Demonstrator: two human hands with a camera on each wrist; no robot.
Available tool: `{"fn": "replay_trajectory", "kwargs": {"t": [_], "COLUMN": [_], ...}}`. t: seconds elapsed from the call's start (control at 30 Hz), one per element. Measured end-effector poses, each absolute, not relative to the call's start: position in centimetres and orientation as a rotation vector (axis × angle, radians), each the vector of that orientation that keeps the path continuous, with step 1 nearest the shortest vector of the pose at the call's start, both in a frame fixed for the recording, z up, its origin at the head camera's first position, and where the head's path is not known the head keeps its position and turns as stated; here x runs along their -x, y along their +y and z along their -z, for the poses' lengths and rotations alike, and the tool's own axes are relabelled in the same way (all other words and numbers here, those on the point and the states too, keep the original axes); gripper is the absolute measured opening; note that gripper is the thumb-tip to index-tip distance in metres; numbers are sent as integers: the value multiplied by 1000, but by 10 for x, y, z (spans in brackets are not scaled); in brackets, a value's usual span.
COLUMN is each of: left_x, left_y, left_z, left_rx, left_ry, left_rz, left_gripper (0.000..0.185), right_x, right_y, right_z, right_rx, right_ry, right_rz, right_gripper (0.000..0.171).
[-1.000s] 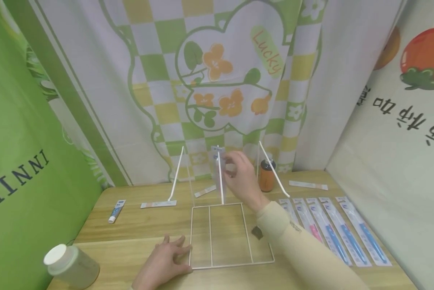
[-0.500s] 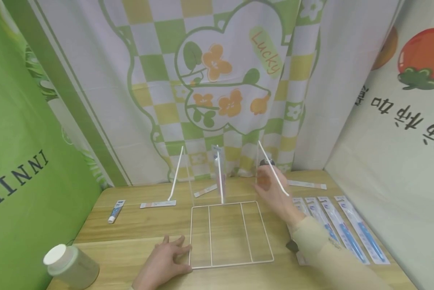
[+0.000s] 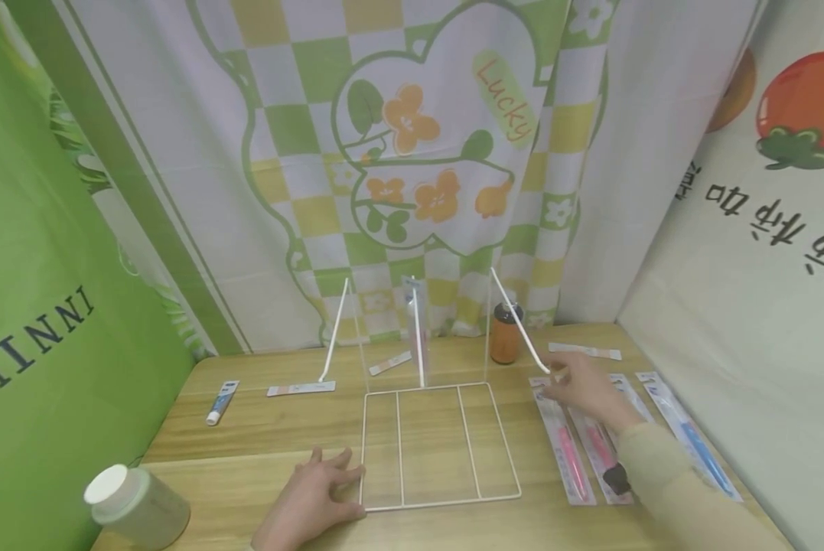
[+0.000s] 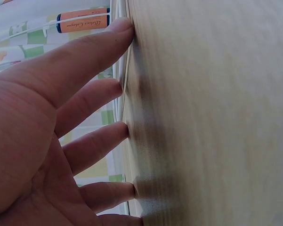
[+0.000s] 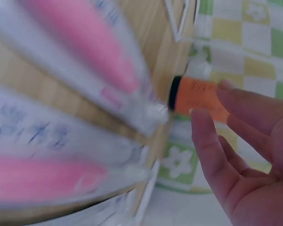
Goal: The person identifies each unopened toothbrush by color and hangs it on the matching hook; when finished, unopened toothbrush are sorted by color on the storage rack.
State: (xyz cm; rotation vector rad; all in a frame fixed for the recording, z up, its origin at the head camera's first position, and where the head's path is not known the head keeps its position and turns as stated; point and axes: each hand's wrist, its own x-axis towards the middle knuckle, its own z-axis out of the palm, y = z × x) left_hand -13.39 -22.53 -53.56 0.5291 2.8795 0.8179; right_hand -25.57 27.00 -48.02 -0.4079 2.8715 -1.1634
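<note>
Against the wire rack [image 3: 401,451], at eight o'clock, the left hand [image 3: 313,496] rests, fingers spread. Wood [image 3: 530,451] separates the three-o'clock edge from clear packs [image 3: 551,419] holding toothbrushes [image 3: 572,461]; the right hand [image 3: 585,389] hangs at two, fingers parted.

There is one white wire rack [image 3: 439,504] with three slanting white prongs [image 3: 335,329]. Long clear-and-white toothbrush packs come to at least five — two pink-handled packs [image 3: 566,444], one blue-handled pack [image 3: 690,440], one partly covered pack [image 3: 635,394] and one pack amid the prongs [image 3: 423,337]; a hand may cover more. Flat narrow white packets [image 3: 301,389] number three. There is one blue-and-white tube [image 3: 222,402], one orange cylindrical bottle with a dark cap [image 3: 505,337], one pale green jar with a white lid [image 3: 148,509] — and two bare hands [image 3: 310,490].
</note>
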Motion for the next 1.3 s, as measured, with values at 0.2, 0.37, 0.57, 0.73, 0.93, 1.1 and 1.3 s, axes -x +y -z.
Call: {"fn": "replay_trajectory", "kwargs": {"t": [0.2,0.37,0.57,0.73,0.93,1.1,1.3], "left_x": [134,134,135,134,134,134,133], "left_y": [-225,-225,-225,-225,-225,-225,-225], "left_z": [535,536,536,537,536,535,535], "left_rx": [-525,-526,-533,-532,-536,-536,-533], "left_ry": [2879,2871,2874,2884,2888,2882,2871], "left_rz": [-822,-818,-806,-802,-799,-804,-803], "left_gripper": [65,66,66,65,65,65,66], "right_x": [256,257,260,263,263,263,262], "right_y": [286,291,292,289,282,279,282], "right_z": [492,500,507,508,511,513,512], "right_rx": [460,492,481,490,386,333,310], "right_ry": [2887,2903,2905,2909,2865,2840,2898], "right_rz": [1013,914,892,857,881,936,932], "right_gripper": [57,50,49,49,51,50,51]}}
